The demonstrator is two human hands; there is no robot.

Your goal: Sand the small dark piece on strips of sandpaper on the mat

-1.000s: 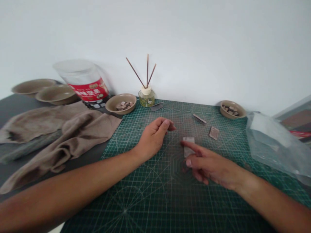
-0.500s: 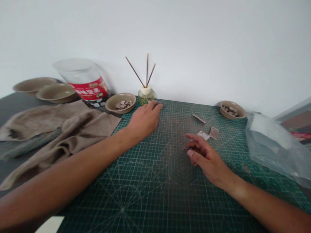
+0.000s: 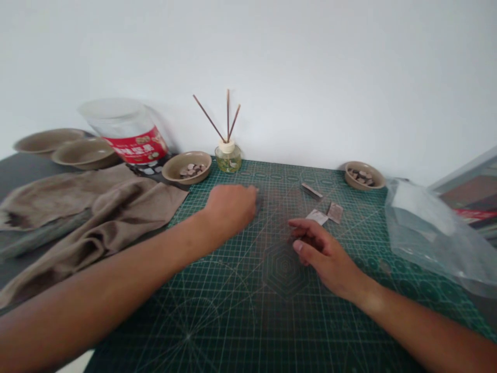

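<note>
My left hand (image 3: pixel 232 206) is over the green cutting mat (image 3: pixel 229 311), in front of the reed diffuser (image 3: pixel 228 157). Its fingers are closed together; a blurred dark edge shows at the fingertips, and I cannot make out what it is. Lower right, my right hand (image 3: pixel 320 254) is loosely curled, thumb and index finger apart, with nothing plainly visible in it. Just beyond its fingertips lie a pale flat square piece (image 3: pixel 317 216) and a brownish square piece (image 3: pixel 335 212). A narrow piece (image 3: pixel 311 191) lies farther back.
Small brownish pieces fill part of the left bowl (image 3: pixel 171 171) and the right bowl (image 3: pixel 378 181). A clear jar with a red label (image 3: pixel 137 147), more bowls (image 3: pixel 83 155) and a brown cloth (image 3: pixel 151 207) are at left. A clear plastic bag (image 3: pixel 435 243) lies at right.
My left hand has drawn back from in front of the diffuser, toward me, and turned knuckles up. My right hand stays nearly in place. The whole view has shifted slightly.
</note>
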